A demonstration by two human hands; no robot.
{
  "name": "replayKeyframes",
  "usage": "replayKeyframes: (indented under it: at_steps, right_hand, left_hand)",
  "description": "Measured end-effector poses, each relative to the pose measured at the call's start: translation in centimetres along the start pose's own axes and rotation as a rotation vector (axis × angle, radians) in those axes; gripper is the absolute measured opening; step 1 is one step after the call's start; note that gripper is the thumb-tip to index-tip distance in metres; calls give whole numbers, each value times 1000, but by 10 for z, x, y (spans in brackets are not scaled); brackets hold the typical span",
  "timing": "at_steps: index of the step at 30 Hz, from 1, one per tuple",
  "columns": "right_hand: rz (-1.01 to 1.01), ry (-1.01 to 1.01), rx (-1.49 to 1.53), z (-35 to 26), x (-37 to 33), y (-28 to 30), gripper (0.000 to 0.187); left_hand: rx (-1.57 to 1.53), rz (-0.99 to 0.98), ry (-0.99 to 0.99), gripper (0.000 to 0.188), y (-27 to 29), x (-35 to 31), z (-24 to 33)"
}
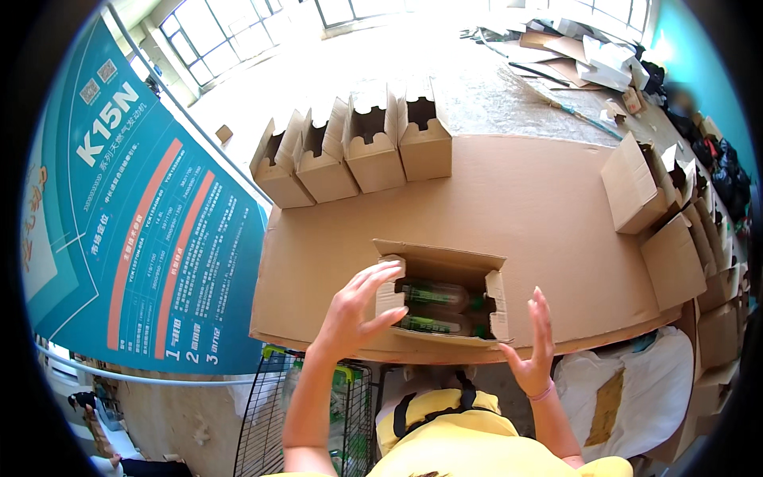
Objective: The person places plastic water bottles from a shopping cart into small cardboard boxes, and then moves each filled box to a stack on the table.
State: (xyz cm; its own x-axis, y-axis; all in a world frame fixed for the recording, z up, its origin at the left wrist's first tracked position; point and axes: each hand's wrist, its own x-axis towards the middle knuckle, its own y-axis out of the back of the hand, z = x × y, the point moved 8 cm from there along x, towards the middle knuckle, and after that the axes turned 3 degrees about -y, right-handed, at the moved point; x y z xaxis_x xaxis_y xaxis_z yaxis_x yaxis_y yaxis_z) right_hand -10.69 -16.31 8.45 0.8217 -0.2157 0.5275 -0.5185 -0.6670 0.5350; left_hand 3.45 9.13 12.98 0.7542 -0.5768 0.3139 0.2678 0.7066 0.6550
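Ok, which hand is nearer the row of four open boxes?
Left: left hand in front of the row, at the left end of the bottle box; right hand farther off, by that box's right end.

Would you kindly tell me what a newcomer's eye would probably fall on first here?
Probably the large teal banner with its orange bars, filling much of the left side. Next comes the open cardboard box near the table's front edge, holding clear bottles with green labels, the spread left hand and right hand at its two ends. Behind it, four open boxes stand in a row.
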Motion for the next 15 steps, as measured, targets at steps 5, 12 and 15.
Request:
replayKeyframes:
  at_steps: [5,12,15]
  right_hand:
    - [-165,-209,329,21,-10,-48,48]
    - [191,-364,206,39,-2,-67,52]
    - [226,-445,255,54,-16,-70,55]
  left_hand:
    - [-18,-46,149,55,-34,-59,-63]
    - [90,419,14,46,6,8,-56]
    - [190,249,-202,45,8,57,-46]
